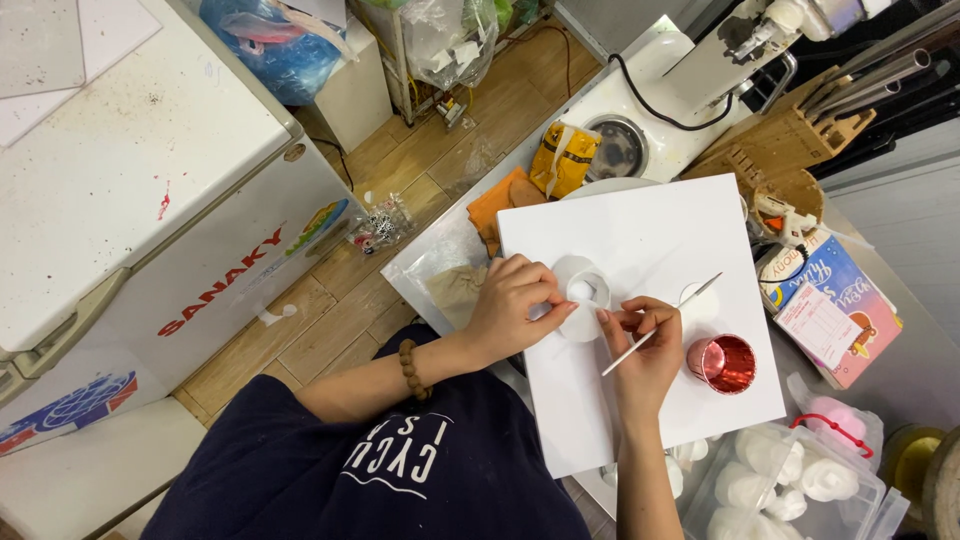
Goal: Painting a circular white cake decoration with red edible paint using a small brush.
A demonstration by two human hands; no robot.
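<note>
My left hand (512,305) pinches the edge of a small white ring-shaped clay piece (584,290) that rests on a white board (640,230). My right hand (645,345) grips a thin silver pointed tool (662,324), its tip angled up to the right, with the fingers close to the white piece. A shiny red metallic cup (722,362) stands on the board just right of that hand. A brown bead bracelet (412,368) is on my left wrist.
A white chest freezer (120,170) stands at the left on the wooden floor. A clear box of white clay pieces (790,485) sits at the lower right. A glue gun (785,218), a coloured book (835,300), a wooden rack (790,140) and a yellow packet (563,155) lie around the board.
</note>
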